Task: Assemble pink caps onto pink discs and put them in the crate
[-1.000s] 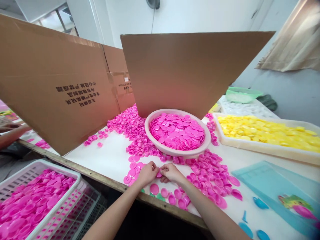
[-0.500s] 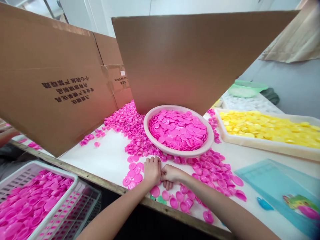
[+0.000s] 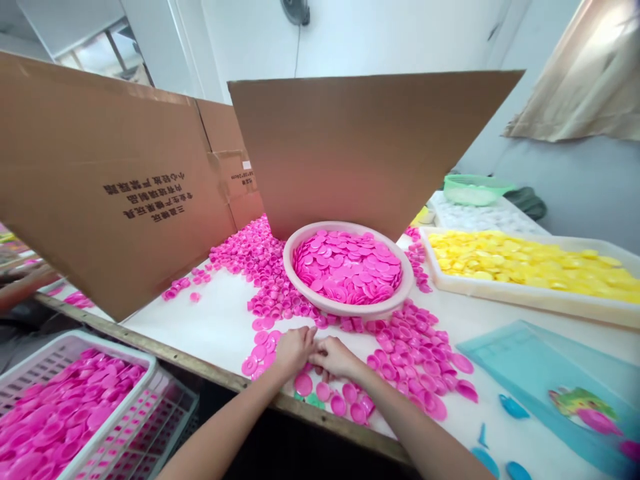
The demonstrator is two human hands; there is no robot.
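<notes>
My left hand (image 3: 294,349) and my right hand (image 3: 333,356) meet fingertip to fingertip low over the white table (image 3: 220,320), near its front edge. Both have curled fingers pinched together on a small pink plastic piece, mostly hidden between them. Loose pink caps (image 3: 415,353) lie scattered round both hands, several just below the wrists. Behind the hands stands a round pale basin (image 3: 345,308) heaped with flat pink discs (image 3: 347,263).
Brown cardboard flaps (image 3: 115,180) rise at the left and behind the basin. A white tray of yellow pieces (image 3: 525,263) sits right. A teal tray (image 3: 540,373) lies front right. A slotted crate of pink discs (image 3: 65,407) stands lower left. Another person's arm (image 3: 23,287) shows far left.
The hands stayed together at the same spot, with the fingers shifting slightly on the piece. The view dipped, then tilted back up.
</notes>
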